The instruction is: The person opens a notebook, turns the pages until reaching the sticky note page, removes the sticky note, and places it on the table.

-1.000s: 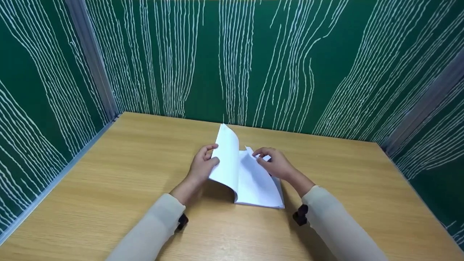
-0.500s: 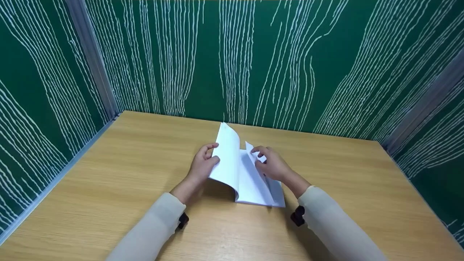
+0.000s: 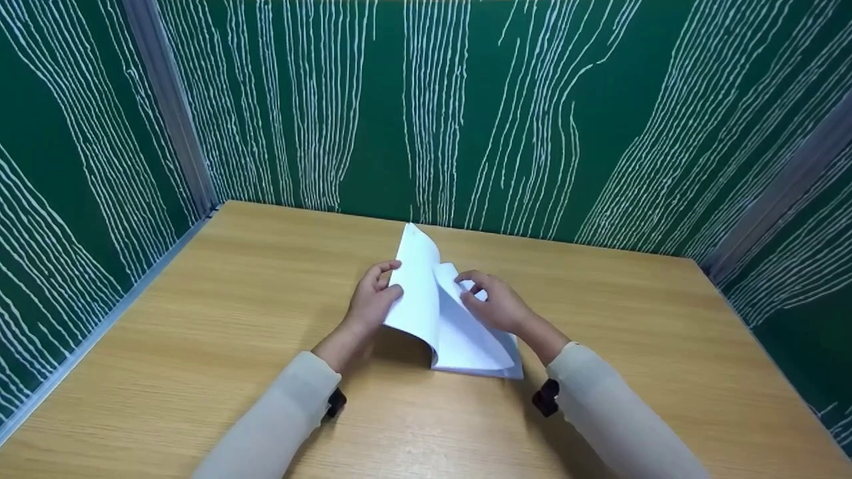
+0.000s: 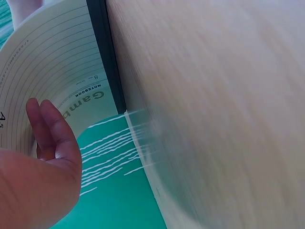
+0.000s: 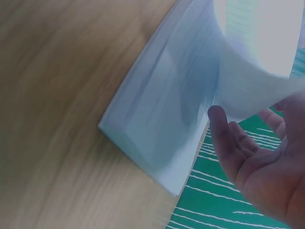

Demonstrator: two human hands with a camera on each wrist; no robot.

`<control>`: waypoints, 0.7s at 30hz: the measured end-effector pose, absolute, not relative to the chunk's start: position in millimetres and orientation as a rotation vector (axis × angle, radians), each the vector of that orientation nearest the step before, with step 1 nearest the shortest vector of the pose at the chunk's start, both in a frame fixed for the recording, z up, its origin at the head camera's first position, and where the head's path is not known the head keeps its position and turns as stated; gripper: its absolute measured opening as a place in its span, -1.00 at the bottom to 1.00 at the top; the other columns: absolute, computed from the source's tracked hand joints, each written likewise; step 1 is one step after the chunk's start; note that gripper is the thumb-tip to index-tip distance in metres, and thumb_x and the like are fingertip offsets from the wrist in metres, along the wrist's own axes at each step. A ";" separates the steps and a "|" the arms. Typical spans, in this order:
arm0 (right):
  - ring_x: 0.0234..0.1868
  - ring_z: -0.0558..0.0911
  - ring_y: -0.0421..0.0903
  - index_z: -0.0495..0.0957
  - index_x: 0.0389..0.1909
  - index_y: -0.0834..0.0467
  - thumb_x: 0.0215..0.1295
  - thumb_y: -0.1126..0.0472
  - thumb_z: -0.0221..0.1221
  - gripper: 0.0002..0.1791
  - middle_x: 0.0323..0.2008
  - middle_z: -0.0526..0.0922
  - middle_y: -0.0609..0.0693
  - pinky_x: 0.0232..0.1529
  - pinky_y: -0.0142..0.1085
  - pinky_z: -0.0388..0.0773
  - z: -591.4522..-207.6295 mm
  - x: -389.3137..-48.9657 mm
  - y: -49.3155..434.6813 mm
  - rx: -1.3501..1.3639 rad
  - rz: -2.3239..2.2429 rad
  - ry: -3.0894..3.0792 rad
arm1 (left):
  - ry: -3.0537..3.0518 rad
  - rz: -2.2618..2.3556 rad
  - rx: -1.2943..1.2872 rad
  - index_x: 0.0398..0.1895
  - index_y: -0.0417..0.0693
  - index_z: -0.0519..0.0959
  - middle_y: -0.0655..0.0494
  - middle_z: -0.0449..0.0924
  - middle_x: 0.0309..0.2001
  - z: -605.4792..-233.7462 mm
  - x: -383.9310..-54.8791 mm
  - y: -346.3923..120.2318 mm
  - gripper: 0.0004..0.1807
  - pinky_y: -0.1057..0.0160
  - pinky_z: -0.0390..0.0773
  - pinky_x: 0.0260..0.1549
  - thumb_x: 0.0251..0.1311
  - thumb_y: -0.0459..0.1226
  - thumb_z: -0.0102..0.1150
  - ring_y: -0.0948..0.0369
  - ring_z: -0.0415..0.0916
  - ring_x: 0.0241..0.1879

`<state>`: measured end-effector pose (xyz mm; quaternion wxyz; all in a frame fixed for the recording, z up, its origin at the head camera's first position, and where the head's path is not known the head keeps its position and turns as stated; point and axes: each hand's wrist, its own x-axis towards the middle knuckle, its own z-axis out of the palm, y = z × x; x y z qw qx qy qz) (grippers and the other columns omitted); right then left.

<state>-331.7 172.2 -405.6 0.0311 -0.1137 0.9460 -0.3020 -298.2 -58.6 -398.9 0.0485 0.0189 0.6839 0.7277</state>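
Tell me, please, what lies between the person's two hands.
In the head view, the open notebook lies between the left hand and the right hand, with a lifted page by the latter.

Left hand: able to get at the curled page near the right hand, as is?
Probably not: the left hand holds the notebook's raised left side, which stands between it and the curled page; it would likely have to let go first.

Cream, lined notebook cover point(image 4: 66, 52), black spine point(image 4: 106, 57), white pages point(image 3: 417, 286), white-streaked green wall point(image 3: 432, 113)
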 end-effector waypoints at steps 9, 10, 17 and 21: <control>-0.22 0.50 -0.12 0.36 -0.01 -0.20 0.17 -0.04 -0.01 -0.67 -0.15 0.48 -0.07 -0.25 -0.27 0.48 -395.3 -324.5 162.3 -0.433 -0.995 2.907 | 2.070 2.195 0.059 0.15 0.07 0.22 -0.01 0.46 -0.02 -378.2 -281.3 -59.3 -0.52 0.27 0.47 -0.27 0.10 -0.32 -0.11 0.13 0.50 -0.17; -0.22 0.50 -0.12 0.37 -0.02 -0.19 0.17 -0.04 -0.01 -0.67 -0.14 0.48 -0.07 -0.24 -0.27 0.48 -394.0 -323.6 161.1 -0.440 -0.991 2.910 | 2.069 2.196 0.058 0.14 0.07 0.22 0.00 0.47 -0.03 -378.0 -281.1 -59.3 -0.53 0.28 0.47 -0.28 0.10 -0.32 -0.11 0.14 0.50 -0.18; -0.23 0.52 -0.12 0.41 -0.03 -0.12 0.15 -0.02 0.01 -0.66 -0.13 0.45 -0.02 -0.20 -0.24 0.46 -388.4 -318.0 153.7 -0.521 -1.002 2.936 | 2.159 2.240 0.126 0.07 0.05 0.32 0.05 0.43 -0.41 -393.8 -295.4 -57.9 -0.57 0.30 0.43 -0.41 0.06 -0.31 -0.04 0.18 0.45 -0.43; -0.20 0.50 -0.12 0.39 0.00 -0.14 0.14 0.00 0.03 -0.64 -0.12 0.43 -0.02 -0.21 -0.26 0.47 -388.9 -314.3 148.3 -0.559 -1.021 2.936 | 2.190 2.260 0.149 0.03 0.09 0.35 0.07 0.45 -0.12 -403.2 -301.0 -57.5 -0.60 0.21 0.39 -0.15 0.05 -0.23 0.00 0.17 0.43 -0.16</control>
